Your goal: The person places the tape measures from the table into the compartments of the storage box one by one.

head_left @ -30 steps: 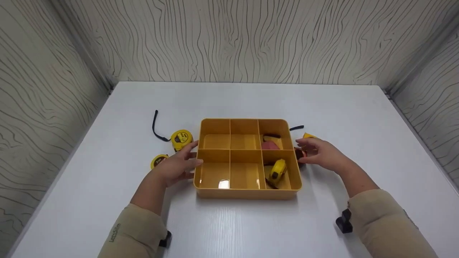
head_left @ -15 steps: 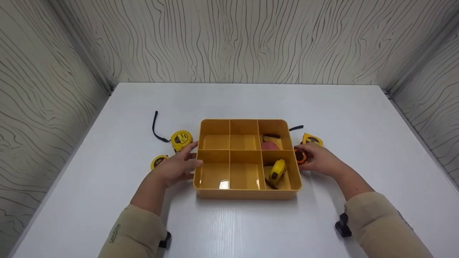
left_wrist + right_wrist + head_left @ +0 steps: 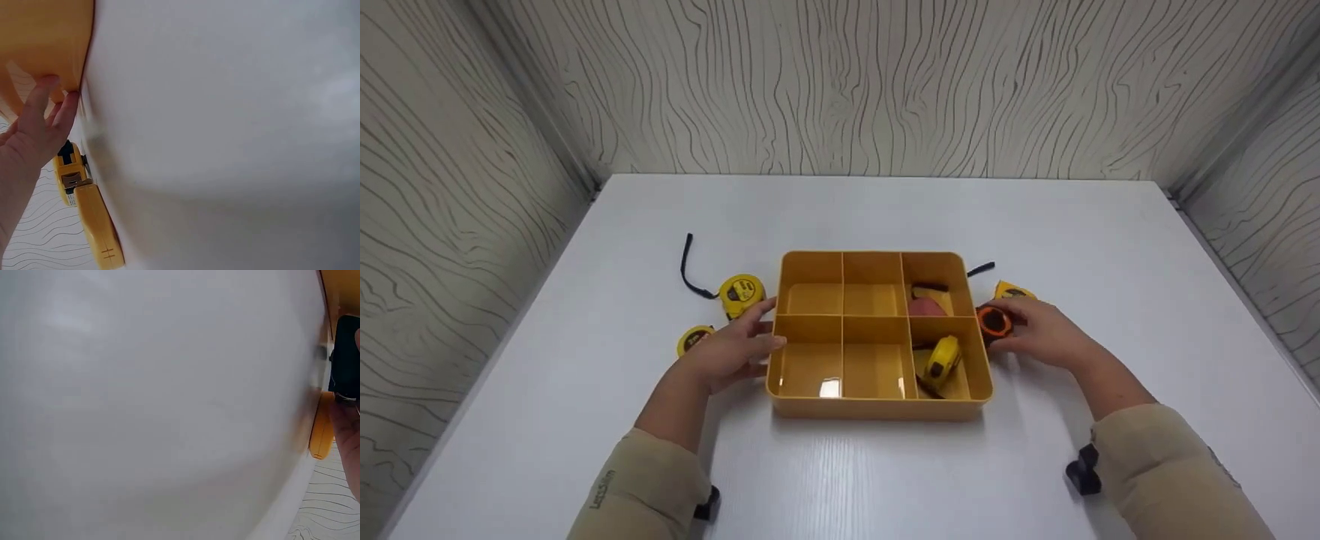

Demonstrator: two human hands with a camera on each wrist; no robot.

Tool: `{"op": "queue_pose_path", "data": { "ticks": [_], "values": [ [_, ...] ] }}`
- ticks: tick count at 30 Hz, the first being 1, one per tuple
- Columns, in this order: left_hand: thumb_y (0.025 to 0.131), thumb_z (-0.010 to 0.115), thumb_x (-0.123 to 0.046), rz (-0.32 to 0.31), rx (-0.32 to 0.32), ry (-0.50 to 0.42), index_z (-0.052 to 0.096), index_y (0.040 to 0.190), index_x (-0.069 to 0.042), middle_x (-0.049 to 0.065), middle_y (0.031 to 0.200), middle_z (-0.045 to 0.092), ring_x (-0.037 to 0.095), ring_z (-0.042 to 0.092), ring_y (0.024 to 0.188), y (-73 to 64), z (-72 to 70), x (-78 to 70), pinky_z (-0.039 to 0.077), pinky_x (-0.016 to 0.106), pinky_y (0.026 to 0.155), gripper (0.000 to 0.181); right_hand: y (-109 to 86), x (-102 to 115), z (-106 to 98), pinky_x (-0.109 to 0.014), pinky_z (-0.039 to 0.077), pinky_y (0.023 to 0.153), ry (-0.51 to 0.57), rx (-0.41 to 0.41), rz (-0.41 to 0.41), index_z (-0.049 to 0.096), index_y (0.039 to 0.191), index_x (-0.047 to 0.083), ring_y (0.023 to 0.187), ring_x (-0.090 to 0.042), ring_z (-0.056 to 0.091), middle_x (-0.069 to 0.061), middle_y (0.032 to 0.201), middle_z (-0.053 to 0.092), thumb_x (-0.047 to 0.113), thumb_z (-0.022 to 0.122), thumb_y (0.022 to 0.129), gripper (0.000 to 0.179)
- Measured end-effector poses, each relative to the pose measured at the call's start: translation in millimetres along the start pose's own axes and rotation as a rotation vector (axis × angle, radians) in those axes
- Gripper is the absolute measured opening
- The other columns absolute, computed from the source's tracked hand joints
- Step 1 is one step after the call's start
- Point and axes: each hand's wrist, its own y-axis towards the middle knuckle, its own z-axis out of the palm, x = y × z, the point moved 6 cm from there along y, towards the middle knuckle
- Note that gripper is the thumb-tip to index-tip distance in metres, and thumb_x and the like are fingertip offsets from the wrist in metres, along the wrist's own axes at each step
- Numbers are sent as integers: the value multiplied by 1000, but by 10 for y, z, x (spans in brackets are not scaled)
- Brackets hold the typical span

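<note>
A yellow six-compartment box (image 3: pixel 877 409) stands in the middle of the table. Against its left outer wall rest the extended fingers of my left hand (image 3: pixel 727 349), the thumb at the rim. To the right of the box, my right hand (image 3: pixel 1042 334) grips an orange and black tape measure (image 3: pixel 995 321) between thumb and fingers; its dark case (image 3: pixel 346 360) shows at the edge of the right wrist view. A yellow tape measure (image 3: pixel 943 360) leans in the front right compartment. Behind it, the back right compartment holds a red object (image 3: pixel 925 306), partly hidden by the divider.
Two yellow tape measures lie left of the box: one with a black strap (image 3: pixel 742 292), another (image 3: pixel 694 339) partly behind my left hand. A further yellow tape measure (image 3: pixel 1014 291) lies beyond my right hand. Wood-patterned panels (image 3: pixel 840 90) enclose the white table (image 3: pixel 840 480).
My right hand has closed its fingers on the orange and black tape measure and turned its round face more into view. My left hand has stayed at the box wall.
</note>
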Motion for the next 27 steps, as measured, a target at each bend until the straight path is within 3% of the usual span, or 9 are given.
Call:
{"op": "queue_pose_path", "data": {
  "ticks": [11,19,27],
  "values": [
    [80,70,-29,-4,-5,14,28,138,-45,1,137,36,23,46,119,-26,9,-23,47,41,90,73,-15,240,-450,-49,34,101,79,-87,-39,48,129,8,120,-32,43,-13,128,48,21,74,76,60],
    [81,69,-28,-9,-8,18,27,139,-45,1,137,37,23,47,118,-19,17,-18,48,40,89,74,-65,533,-792,-48,35,100,48,-172,-57,48,131,11,119,-30,43,-9,127,48,20,74,77,61],
    [80,70,-28,10,-11,18,27,139,-43,3,138,36,23,49,116,-27,18,-25,49,38,87,74,-113,872,-1015,-46,36,100,35,-238,-144,49,130,11,116,-28,46,-8,124,50,15,74,77,59]
  ]
}}
